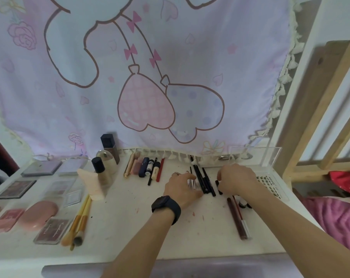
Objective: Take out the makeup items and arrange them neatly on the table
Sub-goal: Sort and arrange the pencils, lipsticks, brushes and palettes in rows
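Cloth [170,77] printed with pink hearts hangs behind the white bench [130,227] and fills our twelve o'clock. At one o'clock a clear box [256,157] stands against the cloth. From nine round to seven o'clock on the bench we see flat palettes [16,188] and a pink oval compact [37,214].

Our left hand [182,187], with a black watch [166,208] on its wrist, lies palm down near the middle with its fingers over a silver tube [192,183]. We cannot tell whether it grips the tube or only touches it. Our right hand [236,179], at about two o'clock, curls its fingers round a short black stick [218,183].

Yellow-handled brushes [79,221] lie at eight o'clock and bottles [102,173] stand at eleven. A row of tubes [148,167] lies just right of the bottles. Black pencils [204,181] lie side by side between the hands, and a dark red tube [238,217] lies at four o'clock.
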A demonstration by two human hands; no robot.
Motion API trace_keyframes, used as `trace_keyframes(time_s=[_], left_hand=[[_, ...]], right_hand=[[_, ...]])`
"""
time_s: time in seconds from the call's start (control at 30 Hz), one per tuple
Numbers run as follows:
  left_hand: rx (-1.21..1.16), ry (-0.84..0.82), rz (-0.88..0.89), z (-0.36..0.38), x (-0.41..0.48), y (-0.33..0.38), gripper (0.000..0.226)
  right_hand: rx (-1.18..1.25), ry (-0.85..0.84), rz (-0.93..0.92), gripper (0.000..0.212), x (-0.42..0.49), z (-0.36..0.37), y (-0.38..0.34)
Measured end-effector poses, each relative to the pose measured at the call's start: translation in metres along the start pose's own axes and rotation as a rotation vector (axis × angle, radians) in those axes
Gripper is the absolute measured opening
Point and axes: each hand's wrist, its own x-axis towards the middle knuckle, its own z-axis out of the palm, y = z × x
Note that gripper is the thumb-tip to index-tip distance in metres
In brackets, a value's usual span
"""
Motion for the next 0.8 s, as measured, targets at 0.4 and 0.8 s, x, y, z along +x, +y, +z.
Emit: trace_keyframes(time_s=[0.4,0.8], left_hand=[[0.071,-0.009,0.078,-0.0052,-0.0022,-0.001,0.05],[0.134,0.016,0.127,-0.0018,-0.0013,0.0029,0.034]], right_hand=[[0.095,-0.009,-0.205,0.049,0.0072,0.0076,-0.0049],[0.13,-0.026,-0.341,0.044,0.0033,0.0084,-0.0066]])
